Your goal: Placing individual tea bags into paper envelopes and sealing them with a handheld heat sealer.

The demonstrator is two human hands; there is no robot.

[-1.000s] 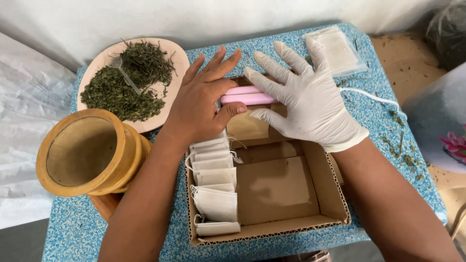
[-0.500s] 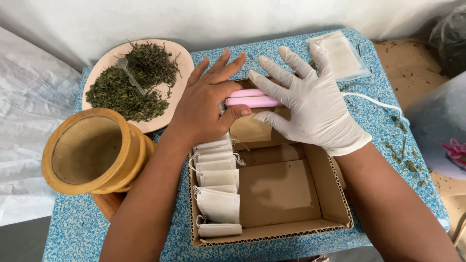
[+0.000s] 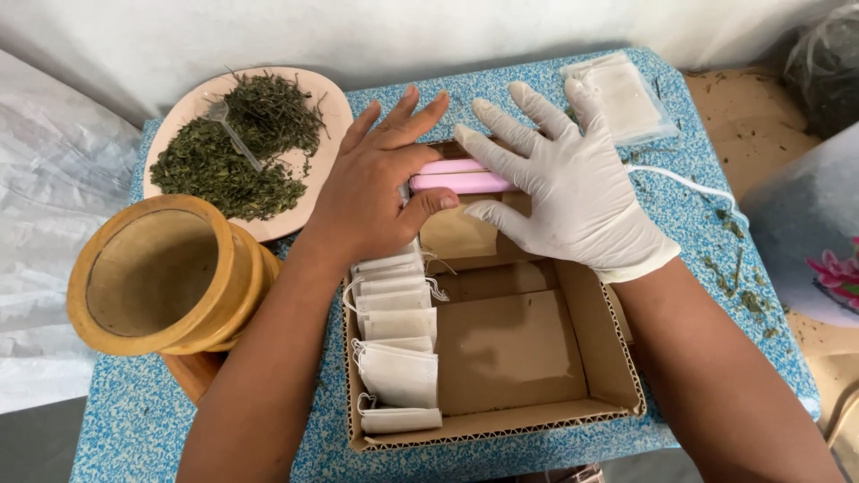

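Since a second ago nothing has shifted: my bare left hand and gloved right hand stay pressed flat on the pink sealer at the cardboard box's far edge, fingers spread, clamping nothing.

Seen from a head-worn camera, looking steeply down and close onto the blue bench and forearms.

The left hand and gloved right hand are covering most of the pink device. The frame's right edge is cutting off a flowered object; both forearms are exiting at the bottom.
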